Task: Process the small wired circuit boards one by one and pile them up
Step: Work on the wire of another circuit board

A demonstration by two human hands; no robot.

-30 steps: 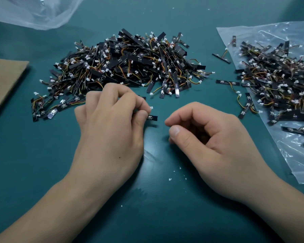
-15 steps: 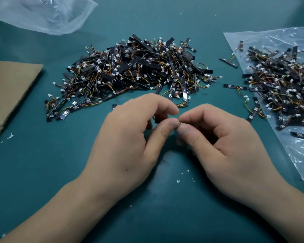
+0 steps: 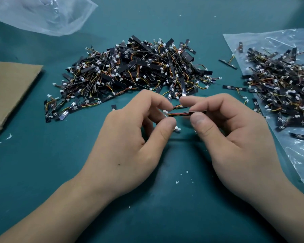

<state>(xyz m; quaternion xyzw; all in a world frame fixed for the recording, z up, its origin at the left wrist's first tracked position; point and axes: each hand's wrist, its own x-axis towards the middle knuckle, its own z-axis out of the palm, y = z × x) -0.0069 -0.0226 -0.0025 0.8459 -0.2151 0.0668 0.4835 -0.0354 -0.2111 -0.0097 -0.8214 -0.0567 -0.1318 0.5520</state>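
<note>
I see the left hand [image 3: 126, 142] and right hand [image 3: 235, 142] each pinching one end of a small wired circuit board [image 3: 180, 114] between thumb and curled fingers. It spans the gap between both grips, held just in front of the central board pile [image 3: 135, 76].

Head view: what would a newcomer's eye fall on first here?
First, the big pile of black wired boards at the centre back of the table. In front of it, the left hand and the right hand pinch one board between them. A second pile lies on a plastic sheet at the right.
</note>
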